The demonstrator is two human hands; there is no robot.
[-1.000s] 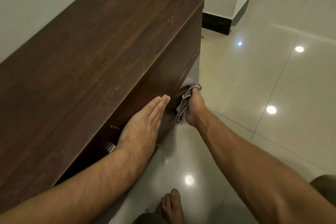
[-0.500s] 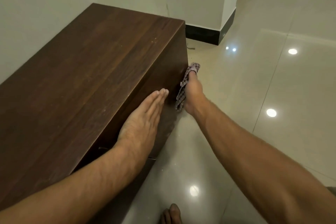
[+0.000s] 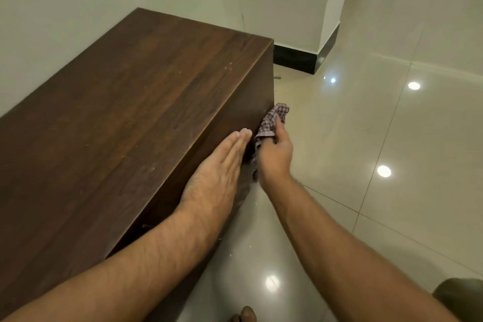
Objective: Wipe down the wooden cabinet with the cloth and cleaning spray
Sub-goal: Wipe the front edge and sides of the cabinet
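A low dark wooden cabinet (image 3: 136, 112) stands against the wall, its top dusty with pale specks. My left hand (image 3: 217, 172) lies flat, fingers together and straight, pressed against the cabinet's front face just below the top edge. My right hand (image 3: 274, 154) grips a crumpled checked cloth (image 3: 273, 120) and holds it against the front face near the cabinet's right corner. Part of the cloth hangs down behind that hand. No spray bottle is in view.
Glossy cream floor tiles (image 3: 392, 138) stretch to the right, reflecting ceiling lights. A white wall with black skirting (image 3: 295, 59) runs behind the cabinet to a corner pillar. My toes (image 3: 244, 315) show at the bottom edge, and a bent knee (image 3: 460, 295) at the lower right.
My right hand with the cloth has slid up the cabinet's front face and a little back toward my left hand. The left hand stays flat on the front. The camera has tilted up.
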